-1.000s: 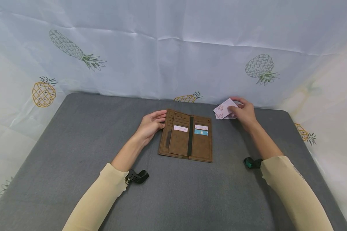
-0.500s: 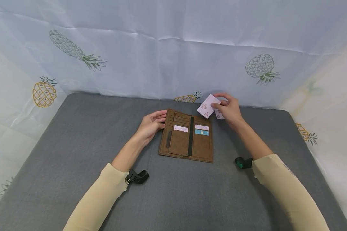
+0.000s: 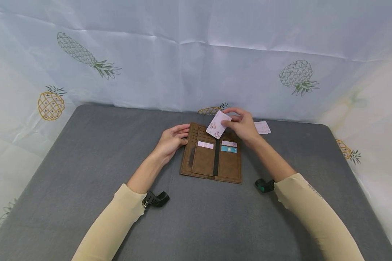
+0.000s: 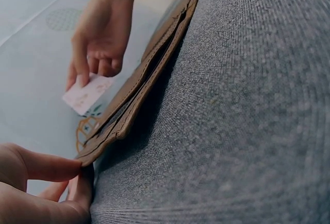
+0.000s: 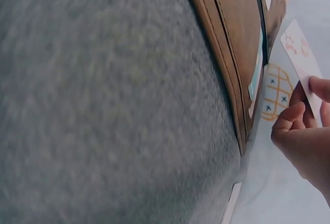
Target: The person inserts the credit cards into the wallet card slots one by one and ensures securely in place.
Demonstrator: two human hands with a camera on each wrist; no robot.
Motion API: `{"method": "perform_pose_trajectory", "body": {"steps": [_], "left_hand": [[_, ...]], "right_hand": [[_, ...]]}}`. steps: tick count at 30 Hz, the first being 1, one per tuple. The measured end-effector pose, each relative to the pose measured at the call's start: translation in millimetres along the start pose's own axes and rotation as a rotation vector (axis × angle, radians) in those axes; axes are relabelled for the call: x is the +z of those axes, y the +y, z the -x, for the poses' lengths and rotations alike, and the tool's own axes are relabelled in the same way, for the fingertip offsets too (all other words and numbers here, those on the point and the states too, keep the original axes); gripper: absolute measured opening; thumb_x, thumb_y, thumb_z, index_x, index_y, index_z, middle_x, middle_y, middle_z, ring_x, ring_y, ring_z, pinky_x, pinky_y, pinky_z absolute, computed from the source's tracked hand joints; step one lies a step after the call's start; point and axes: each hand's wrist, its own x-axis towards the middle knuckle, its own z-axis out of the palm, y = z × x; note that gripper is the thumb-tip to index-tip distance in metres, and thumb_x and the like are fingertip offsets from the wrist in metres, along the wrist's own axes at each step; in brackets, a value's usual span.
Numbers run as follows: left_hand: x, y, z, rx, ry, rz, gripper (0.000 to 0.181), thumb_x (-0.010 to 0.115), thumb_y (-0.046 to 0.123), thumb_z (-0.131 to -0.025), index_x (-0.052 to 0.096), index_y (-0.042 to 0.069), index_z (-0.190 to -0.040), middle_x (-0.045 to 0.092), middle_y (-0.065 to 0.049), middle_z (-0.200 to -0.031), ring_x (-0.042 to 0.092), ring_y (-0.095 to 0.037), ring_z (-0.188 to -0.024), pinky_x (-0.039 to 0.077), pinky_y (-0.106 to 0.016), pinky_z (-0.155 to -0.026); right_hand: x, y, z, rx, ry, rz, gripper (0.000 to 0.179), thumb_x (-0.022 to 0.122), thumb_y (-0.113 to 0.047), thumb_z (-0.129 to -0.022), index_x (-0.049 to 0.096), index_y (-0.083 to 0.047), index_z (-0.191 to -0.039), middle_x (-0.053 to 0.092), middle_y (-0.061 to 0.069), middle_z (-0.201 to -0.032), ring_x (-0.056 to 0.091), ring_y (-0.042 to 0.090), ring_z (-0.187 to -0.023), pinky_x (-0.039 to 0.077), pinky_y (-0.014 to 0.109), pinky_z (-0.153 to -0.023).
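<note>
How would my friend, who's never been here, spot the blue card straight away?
On the grey tabletop, find the open brown wallet with a dark strip down its middle. In the head view, look just right of that strip, in the upper part: the blue card peeks out right below a pale pink card. Its blue colour sets it apart.

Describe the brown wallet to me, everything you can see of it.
The brown wallet lies open on the gray tabletop, its inside facing up. It looks like leather, with stitched edges, card slots and a dark strip between its two inner panels. One pale card shows in a left slot; a second pale card and a blue card show on the right. The person's left grip pinches its left edge near the far corner, which looks lifted.
</note>
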Motion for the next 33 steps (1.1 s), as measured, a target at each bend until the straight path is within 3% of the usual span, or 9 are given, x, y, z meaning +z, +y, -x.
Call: {"method": "perform_pose_trajectory", "body": {"steps": [11,21,23,28,30,33], "left_hand": [[0.7,-0.7,-1.3,0.004,0.008,0.001,0.069,0.053,-0.02,-0.096,0.051,0.005,-0.161,0.051,-0.014,-0.165,0.051,-0.024,-0.147,0.053,-0.019,-0.101],[-0.5,-1.7,-2.0,0.003,0.002,-0.004,0.068,0.054,-0.019,-0.098,0.051,0.006,-0.161,0.051,-0.013,-0.165,0.05,-0.025,-0.149,0.053,-0.02,-0.102],[-0.6,-1.3,-1.5,0.002,0.002,-0.004,0.068,0.054,-0.019,-0.098,0.051,0.007,-0.161,0.051,-0.013,-0.165,0.05,-0.025,-0.15,0.054,-0.02,-0.102],[-0.1,-0.8,-1.2,0.007,0.003,-0.003,0.068,0.053,-0.02,-0.097,0.052,0.006,-0.16,0.051,-0.014,-0.164,0.051,-0.025,-0.147,0.055,-0.018,-0.098],[0.2,-0.8,-1.3,0.009,0.004,-0.003,0.068,0.053,-0.02,-0.097,0.052,0.005,-0.16,0.052,-0.015,-0.163,0.052,-0.024,-0.146,0.055,-0.015,-0.095],[0.6,-0.5,-1.4,0.012,0.007,-0.001,0.068,0.054,-0.021,-0.096,0.052,0.005,-0.16,0.052,-0.016,-0.162,0.052,-0.024,-0.145,0.054,-0.013,-0.091]], "right_hand": [[13.4,0.0,3.6,0.016,-0.087,0.006,0.039,0.075,0.0,-0.098,0.066,-0.005,-0.136,0.078,-0.014,-0.088,0.069,0.008,-0.078,0.055,0.025,-0.076],[16.8,3.6,5.4,-0.013,-0.129,0.072,0.038,0.074,-0.003,-0.101,0.067,-0.008,-0.138,0.078,-0.007,-0.093,0.064,0.011,-0.075,0.052,0.025,-0.071],[18.0,4.0,5.3,-0.026,-0.148,0.095,0.038,0.074,-0.005,-0.102,0.067,-0.008,-0.139,0.075,-0.008,-0.092,0.06,0.009,-0.072,0.049,0.025,-0.066],[21.0,5.3,4.8,-0.047,-0.2,0.162,0.038,0.071,-0.008,-0.105,0.065,-0.009,-0.142,0.054,-0.009,-0.07,0.04,0.008,-0.058,0.034,0.027,-0.055],[22.0,6.1,4.0,-0.041,-0.217,0.181,0.038,0.069,-0.008,-0.106,0.062,-0.007,-0.144,0.057,-0.006,-0.07,0.044,0.008,-0.06,0.036,0.027,-0.057],[23.5,6.0,3.5,-0.017,-0.23,0.195,0.038,0.067,-0.008,-0.107,0.057,-0.002,-0.143,0.075,0.007,-0.092,0.057,0.008,-0.072,0.042,0.024,-0.063]]}}
